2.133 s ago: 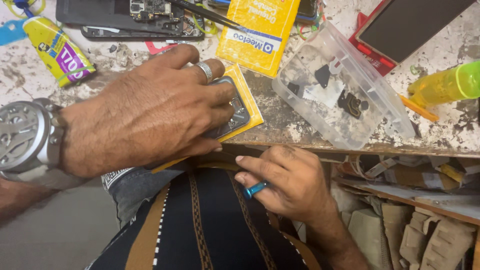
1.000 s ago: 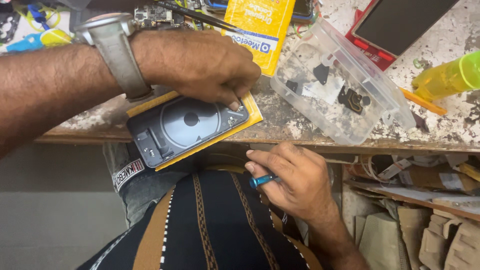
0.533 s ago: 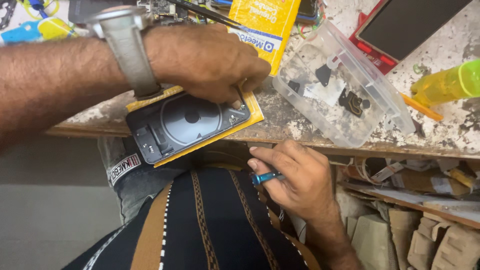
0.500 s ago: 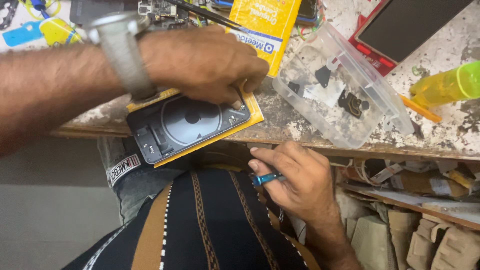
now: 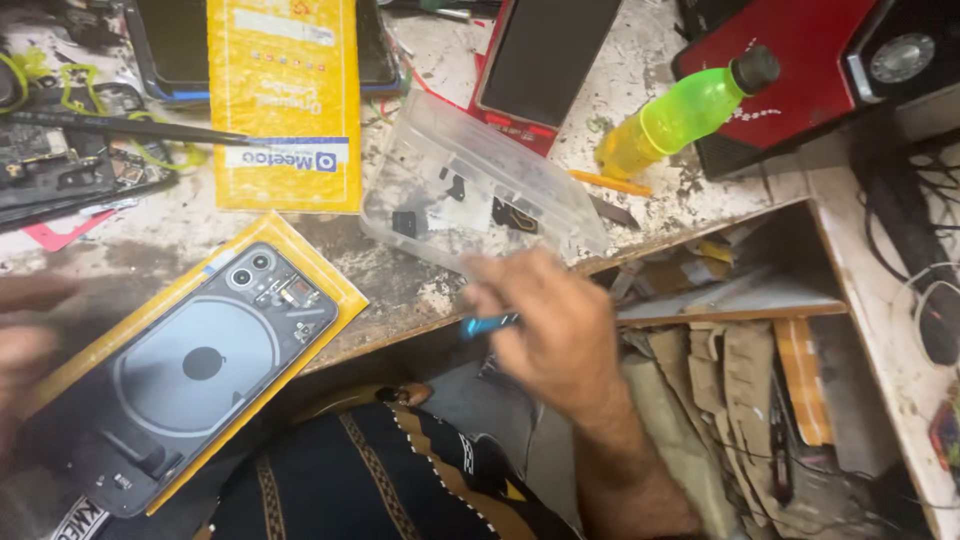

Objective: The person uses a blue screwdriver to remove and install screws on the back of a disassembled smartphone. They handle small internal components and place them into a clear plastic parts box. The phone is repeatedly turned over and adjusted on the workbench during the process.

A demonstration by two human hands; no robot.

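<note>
A phone with its back cover off (image 5: 190,370) lies on a yellow padded packet (image 5: 320,285) at the front edge of the bench, showing a round coil and camera modules. My left hand (image 5: 25,340) is a blur at the left edge, next to the packet; its grip is unclear. My right hand (image 5: 550,320) hovers just in front of the bench edge, fingers closed around a small blue-handled tool (image 5: 485,325) whose tip points left toward the phone. Just behind this hand sits a clear plastic parts box (image 5: 480,190).
A second yellow packet (image 5: 283,100), long tweezers (image 5: 130,125), a circuit board (image 5: 60,165), a dark phone on a red case (image 5: 550,60), a green bottle (image 5: 680,110) and a red device (image 5: 800,60) crowd the bench. An open drawer of cardboard scraps (image 5: 760,390) lies to the right.
My left hand has come off the phone and drawn back to the left edge. My right hand with the blue tool has risen toward the bench edge. The view has swung right.
</note>
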